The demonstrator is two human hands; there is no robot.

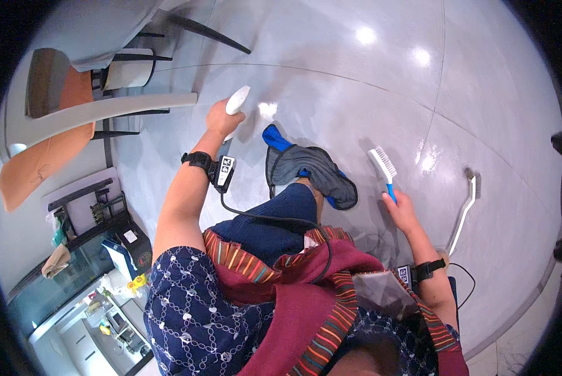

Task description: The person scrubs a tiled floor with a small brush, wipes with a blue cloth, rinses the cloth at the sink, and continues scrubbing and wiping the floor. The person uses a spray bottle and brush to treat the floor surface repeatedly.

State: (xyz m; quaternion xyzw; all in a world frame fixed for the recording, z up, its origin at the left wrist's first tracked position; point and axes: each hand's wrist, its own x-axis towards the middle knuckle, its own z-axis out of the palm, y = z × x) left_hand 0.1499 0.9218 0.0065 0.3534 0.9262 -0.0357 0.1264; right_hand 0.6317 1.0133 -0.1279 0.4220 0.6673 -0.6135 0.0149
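Observation:
My left hand is closed around a white-topped bottle, which looks like a spray bottle. Most of its body is hidden under the hand and wrist. In my right hand is the blue handle of a white-headed scrub brush, its pale bristles facing right. A grey cloth with blue patches and dark edging lies crumpled on the floor between my hands, against my foot. Farther right, a white long-handled brush with dark bristles rests on the floor.
Glossy grey floor tiles with thin joints surround me. On the left are an orange-backed chair, black furniture legs and a glass-topped cabinet holding assorted items. A black cable runs from my left wrist device across my lap.

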